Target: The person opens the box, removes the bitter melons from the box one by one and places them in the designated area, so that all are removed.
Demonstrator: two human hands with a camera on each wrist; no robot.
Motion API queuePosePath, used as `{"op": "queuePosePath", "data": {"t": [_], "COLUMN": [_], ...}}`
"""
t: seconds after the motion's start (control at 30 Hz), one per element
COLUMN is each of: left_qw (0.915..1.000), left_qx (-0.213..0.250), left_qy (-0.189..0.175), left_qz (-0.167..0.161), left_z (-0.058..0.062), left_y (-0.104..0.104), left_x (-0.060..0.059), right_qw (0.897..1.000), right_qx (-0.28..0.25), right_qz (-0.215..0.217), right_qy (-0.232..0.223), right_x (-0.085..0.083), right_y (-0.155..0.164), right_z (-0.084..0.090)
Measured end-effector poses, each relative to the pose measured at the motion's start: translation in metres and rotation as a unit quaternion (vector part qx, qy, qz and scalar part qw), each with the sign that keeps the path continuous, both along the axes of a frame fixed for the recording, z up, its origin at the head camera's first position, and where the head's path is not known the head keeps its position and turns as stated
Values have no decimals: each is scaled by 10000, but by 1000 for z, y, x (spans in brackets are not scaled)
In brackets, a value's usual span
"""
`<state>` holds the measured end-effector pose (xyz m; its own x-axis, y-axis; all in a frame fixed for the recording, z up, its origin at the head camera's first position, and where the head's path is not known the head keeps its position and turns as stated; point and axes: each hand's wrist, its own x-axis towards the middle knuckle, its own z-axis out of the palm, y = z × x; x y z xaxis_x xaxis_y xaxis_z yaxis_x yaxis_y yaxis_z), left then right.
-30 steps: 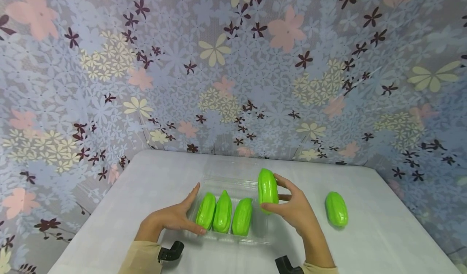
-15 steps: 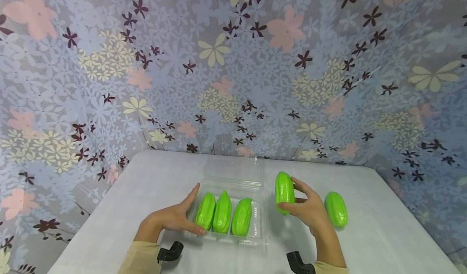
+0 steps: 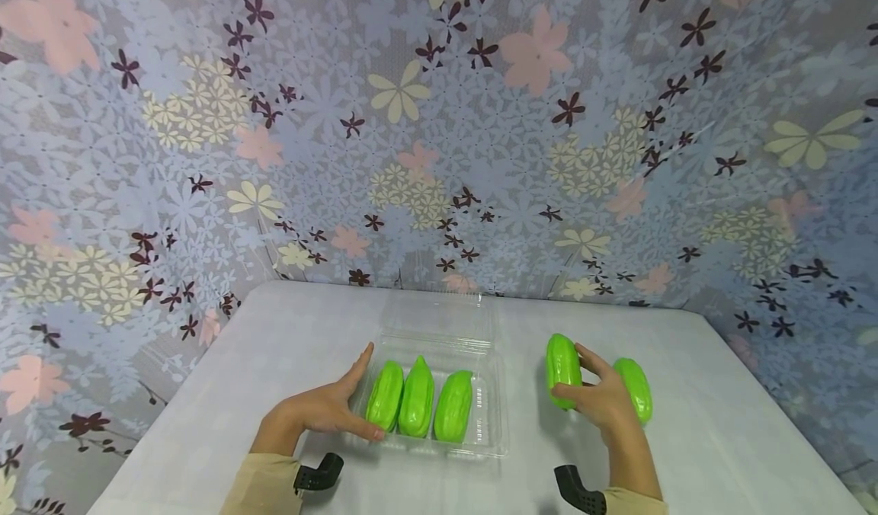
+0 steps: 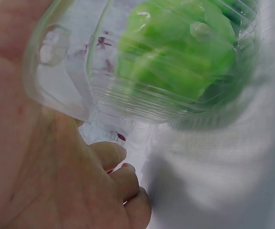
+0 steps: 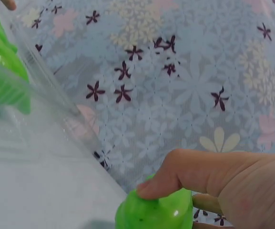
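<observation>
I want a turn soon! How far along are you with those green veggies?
One green veggie already lies out on the table. The right grip holds a second veggie, carried away from the clear tray to just beside the first. Three more veggies are left in the tray, with the left grip resting against its side.

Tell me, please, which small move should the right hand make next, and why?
Probably lower the held green gourd onto the table and release it. The right hand grips it upright, outside the clear tray, close beside another gourd lying on the table. The left hand steadies the tray.
</observation>
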<state>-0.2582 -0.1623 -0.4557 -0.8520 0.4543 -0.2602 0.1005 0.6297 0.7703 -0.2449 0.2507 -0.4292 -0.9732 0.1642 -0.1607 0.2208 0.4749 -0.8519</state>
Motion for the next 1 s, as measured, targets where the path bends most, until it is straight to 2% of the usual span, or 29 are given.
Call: {"op": "queuePosePath", "data": {"t": [0.2, 0.57, 1.0], "left_qw": [10000, 9999, 9999], "left_qx": [40, 88, 96], "left_qy": [-14, 26, -42], "left_qz": [1, -86, -94], "left_z": [-1, -1, 1], "left_y": [0, 1, 1], "left_x": [0, 0, 0], "right_qw": [9987, 9946, 9896], "right_qx": [399, 648, 1209], "right_qz": [-234, -530, -469], "right_qy": [-213, -613, -625], "right_x": [-1, -3, -1], "right_y": [9, 23, 34], "right_z": [-4, -10, -10]}}
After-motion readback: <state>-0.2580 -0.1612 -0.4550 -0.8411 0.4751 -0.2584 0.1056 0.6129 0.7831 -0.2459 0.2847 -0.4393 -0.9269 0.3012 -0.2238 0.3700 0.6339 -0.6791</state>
